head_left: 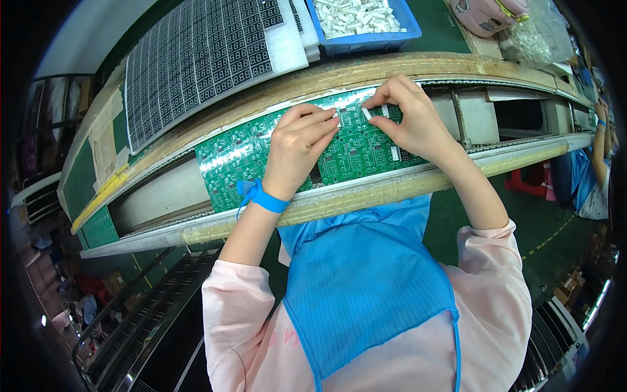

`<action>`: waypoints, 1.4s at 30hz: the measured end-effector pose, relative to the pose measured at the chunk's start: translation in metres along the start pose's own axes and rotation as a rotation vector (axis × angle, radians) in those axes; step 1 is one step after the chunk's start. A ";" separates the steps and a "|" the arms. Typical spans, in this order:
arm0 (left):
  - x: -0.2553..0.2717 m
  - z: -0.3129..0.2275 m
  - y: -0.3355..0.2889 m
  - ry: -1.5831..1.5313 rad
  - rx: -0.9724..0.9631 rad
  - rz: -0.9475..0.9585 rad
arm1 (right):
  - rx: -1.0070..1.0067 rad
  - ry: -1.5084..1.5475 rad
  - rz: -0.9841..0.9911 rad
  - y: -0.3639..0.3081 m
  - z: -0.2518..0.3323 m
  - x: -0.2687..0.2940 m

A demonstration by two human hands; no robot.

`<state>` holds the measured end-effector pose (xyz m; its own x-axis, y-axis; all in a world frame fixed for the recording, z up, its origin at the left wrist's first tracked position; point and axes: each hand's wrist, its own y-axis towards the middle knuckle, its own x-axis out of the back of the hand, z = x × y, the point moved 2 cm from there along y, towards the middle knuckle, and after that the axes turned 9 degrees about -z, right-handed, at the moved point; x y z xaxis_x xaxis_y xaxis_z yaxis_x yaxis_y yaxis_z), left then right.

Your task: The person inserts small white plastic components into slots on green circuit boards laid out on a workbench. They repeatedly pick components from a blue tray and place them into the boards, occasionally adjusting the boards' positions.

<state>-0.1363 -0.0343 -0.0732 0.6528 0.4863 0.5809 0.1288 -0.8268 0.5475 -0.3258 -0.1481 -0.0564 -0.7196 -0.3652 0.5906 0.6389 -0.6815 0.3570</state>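
A long green circuit board panel [356, 153] lies in the conveyor track in front of me. My right hand [411, 121] is over its right part, thumb and forefinger pinching a small white connector [366, 114] at the board's surface. My left hand [302, 145], with a blue strap [270, 198] round its wrist, is over the middle of the board. Its fingertips are pressed together round a small white piece that looks like another connector [336, 114], mostly covered by the fingers. More white connectors [395, 153] stand on the board near my right hand, beside a black digit display.
Beyond the track, a large sheet of black digit displays [199, 62] rests at the left. A blue bin [366, 43] of loose white connectors stands behind the board, with a pink bag [486, 14] and a clear plastic bag [539, 36] farther right. Another person's arm [599, 140] shows at the far right.
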 end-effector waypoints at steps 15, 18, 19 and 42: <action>0.000 0.000 -0.002 -0.028 0.022 -0.027 | 0.337 -0.338 -0.025 0.003 0.021 -0.003; 0.000 0.000 -0.002 -0.020 0.012 -0.026 | 0.409 -0.453 -0.027 0.003 0.025 -0.008; 0.000 0.000 -0.002 -0.019 0.009 -0.026 | 0.429 -0.490 -0.012 0.004 0.027 -0.010; 0.002 -0.002 0.002 0.001 -0.025 0.020 | 0.168 -0.365 -0.109 0.113 -0.008 0.037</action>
<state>-0.1364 -0.0341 -0.0695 0.6544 0.4697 0.5925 0.0965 -0.8292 0.5506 -0.2828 -0.2440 -0.0001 -0.6611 -0.0266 0.7499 0.6213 -0.5797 0.5272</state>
